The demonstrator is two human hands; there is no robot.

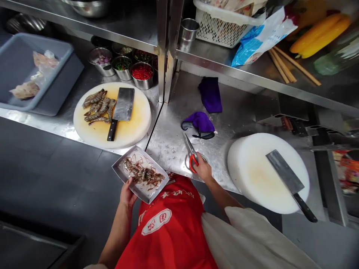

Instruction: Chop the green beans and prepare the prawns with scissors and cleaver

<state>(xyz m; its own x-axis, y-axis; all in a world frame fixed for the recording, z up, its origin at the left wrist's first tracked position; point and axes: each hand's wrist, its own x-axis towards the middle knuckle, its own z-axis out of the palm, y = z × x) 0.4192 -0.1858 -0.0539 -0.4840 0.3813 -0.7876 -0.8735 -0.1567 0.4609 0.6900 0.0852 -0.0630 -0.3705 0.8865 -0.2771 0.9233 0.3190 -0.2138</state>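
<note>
I am standing in a kitchen, and it seems a professional one: the bench (165,138) and the shelves (131,24) above it are of steel, two thick round cutting boards (249,168) each carry a cleaver (284,170), raw prawns (105,107) lie on one board, small metal cups (145,84) hold cut red chillies (142,71) and other chopped ingredients (122,62), and a printed red apron (182,231) is worn here.

The top edge cuts off a metal bowl (91,9) and a white basket (215,30); the left edge crops a grey tub (63,74). The tray (153,164) hides some fingers of the left hand (129,192). The right hand (203,170) covers part of the scissors' (190,145) red handles. The bottom edge crops the red apron (174,243). Packets (347,168) at far right are blurred, their print unreadable.
</note>
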